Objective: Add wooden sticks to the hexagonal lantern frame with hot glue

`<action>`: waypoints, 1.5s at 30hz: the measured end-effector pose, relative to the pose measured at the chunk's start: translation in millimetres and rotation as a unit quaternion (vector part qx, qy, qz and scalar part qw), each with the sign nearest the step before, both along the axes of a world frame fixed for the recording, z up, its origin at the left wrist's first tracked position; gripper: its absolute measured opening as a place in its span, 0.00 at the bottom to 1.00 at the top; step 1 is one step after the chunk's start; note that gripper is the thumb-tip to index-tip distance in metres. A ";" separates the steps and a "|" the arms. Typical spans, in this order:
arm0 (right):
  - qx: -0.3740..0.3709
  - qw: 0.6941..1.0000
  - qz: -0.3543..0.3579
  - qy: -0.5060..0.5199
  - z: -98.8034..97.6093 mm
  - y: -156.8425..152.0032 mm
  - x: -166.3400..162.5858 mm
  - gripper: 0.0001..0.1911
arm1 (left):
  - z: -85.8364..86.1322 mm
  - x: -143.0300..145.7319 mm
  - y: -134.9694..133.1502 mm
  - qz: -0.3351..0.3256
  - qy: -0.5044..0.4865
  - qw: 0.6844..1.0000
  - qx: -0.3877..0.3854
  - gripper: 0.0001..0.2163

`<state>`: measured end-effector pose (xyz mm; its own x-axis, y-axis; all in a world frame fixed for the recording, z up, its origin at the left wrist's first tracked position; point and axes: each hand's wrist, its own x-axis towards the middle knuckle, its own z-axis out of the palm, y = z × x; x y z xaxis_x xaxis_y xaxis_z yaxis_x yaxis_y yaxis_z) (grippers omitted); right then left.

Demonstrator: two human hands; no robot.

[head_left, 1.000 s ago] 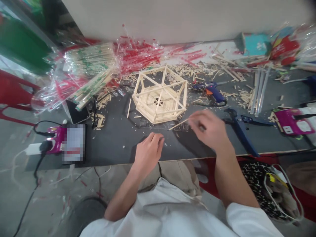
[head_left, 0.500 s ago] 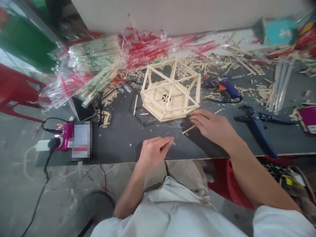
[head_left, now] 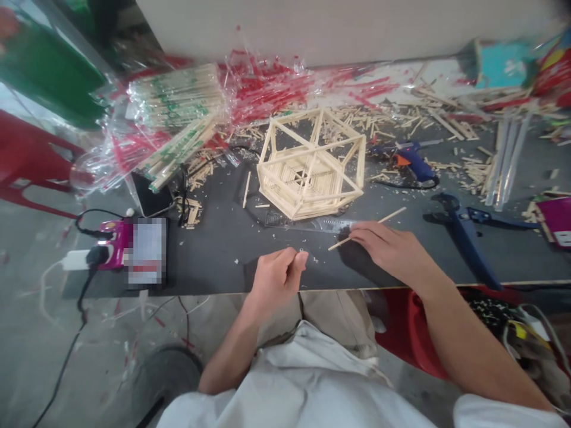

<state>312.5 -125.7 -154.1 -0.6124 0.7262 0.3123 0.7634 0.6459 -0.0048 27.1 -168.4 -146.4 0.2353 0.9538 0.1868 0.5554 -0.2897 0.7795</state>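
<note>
My right hand (head_left: pixel 383 246) has its fingers closed at the right end of a clear plastic ruler (head_left: pixel 307 224) on the dark tabletop. A thin wooden stick (head_left: pixel 393 214) runs slantwise beneath the same hand, both of its ends showing. My left hand (head_left: pixel 277 274) is curled near the table's front edge, thumb against the fingers, and no object shows in it. Just beyond the ruler stands a six-sided frame of glued sticks (head_left: pixel 312 147), with a layered, web-like base. One short loose stick (head_left: pixel 247 189) lies left of the frame.
A blue glue gun (head_left: pixel 417 163) and blue-handled cutter (head_left: pixel 468 244) lie on the right, near clear glue sticks (head_left: pixel 504 160). Stick packs (head_left: pixel 176 98), red-and-clear wrappers (head_left: pixel 267 89) and stick offcuts cover the back. A phone (head_left: pixel 147 252) and purple power strip (head_left: pixel 111 244) sit left.
My right hand has come down from the frame's lower right edge to the ruler's end, uncovering more of the ruler. My left hand's fingers have curled in further.
</note>
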 end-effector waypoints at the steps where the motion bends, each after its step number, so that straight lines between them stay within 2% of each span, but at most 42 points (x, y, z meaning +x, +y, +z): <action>1: -0.007 1.000 0.019 0.002 1.1 1.1 -2.0 0.14 | 3.1 2.8 1.1 -0.001 0.028 1.000 0.006 0.22; 5: -0.033 0.997 0.066 0.007 5.2 6.6 -8.9 0.11 | 19.1 23.2 9.0 -0.029 0.176 0.984 -0.011 0.11; 9: -0.087 0.993 0.076 -0.003 9.9 13.0 -11.9 0.11 | 31.7 47.8 18.4 -0.060 0.320 0.944 -0.059 0.07; 14: -0.089 0.988 0.123 -0.009 8.1 18.1 -17.9 0.14 | 33.6 65.4 24.6 -0.074 0.367 0.924 -0.080 0.06; 18: -0.045 0.986 0.133 -0.086 4.4 16.6 -26.3 0.14 | 31.5 71.5 23.6 -0.079 0.401 0.911 -0.062 0.06; 21: 0.002 0.983 0.158 -0.094 11.5 14.6 -33.5 0.17 | 31.0 69.3 19.6 -0.088 0.418 0.904 -0.033 0.06; 23: 0.023 0.981 0.178 -0.077 25.8 12.8 -37.4 0.17 | 32.4 62.0 14.0 -0.113 0.411 0.904 -0.022 0.07; 25: 0.016 0.977 0.210 -0.045 49.7 10.8 -38.5 0.18 | 36.0 49.6 5.0 -0.132 0.389 0.912 -0.007 0.09; 26: 0.001 0.975 0.223 -0.023 65.0 10.1 -37.5 0.18 | 38.8 41.9 -0.6 -0.120 0.370 0.921 0.009 0.10; 28: -0.034 0.978 0.206 0.008 100.0 11.0 -32.7 0.20 | 46.1 24.7 -12.1 -0.063 0.313 0.946 0.057 0.13; 31: -0.086 0.986 0.118 0.087 149.4 25.6 -25.7 0.16 | 58.9 1.2 -24.5 0.042 0.244 0.964 0.095 0.14; 34: -0.101 0.985 0.078 0.120 172.7 61.0 -30.8 0.13 | 67.7 -10.0 -24.8 0.132 0.243 0.956 0.097 0.12; 36: -0.107 0.983 0.065 0.131 170.0 91.9 -41.3 0.10 | 69.8 -9.3 -19.7 0.150 0.254 0.952 0.082 0.12; 40: -0.145 0.976 0.079 0.143 145.9 143.9 -62.5 0.06 | 67.7 0.0 -6.9 0.157 0.267 0.949 0.063 0.14; 45: -0.182 0.964 0.102 0.164 128.7 163.3 -67.1 0.06 | 67.8 8.5 2.4 0.177 0.269 0.944 0.072 0.16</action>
<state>245.5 37.6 -25.4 -0.6653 0.6996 0.2608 0.5396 0.6920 -0.4797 35.6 -166.0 -78.6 0.0042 0.9643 0.2647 0.9415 -0.0930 0.3240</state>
